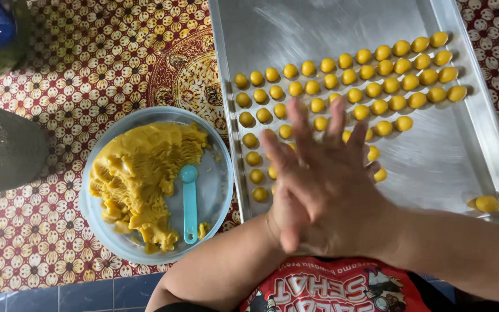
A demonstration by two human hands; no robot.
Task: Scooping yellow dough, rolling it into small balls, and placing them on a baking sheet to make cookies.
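Hands [319, 190] pressed together above tray [451, 156], dough bowl [215, 190] just left.

Pressed palm to palm, the right hand [330, 196] over the left hand [281, 202], both above the near left part of the shallow rectangular metal baking tray [463, 156]. Rows of small round yellow dough balls [347, 86] run in the tray toward 1 o'clock. At 9 o'clock of the hands, the round pale-blue plastic bowl [218, 190] holds the yellow dough mass [140, 173], with the turquoise plastic measuring spoon [190, 202] at its 3 o'clock.
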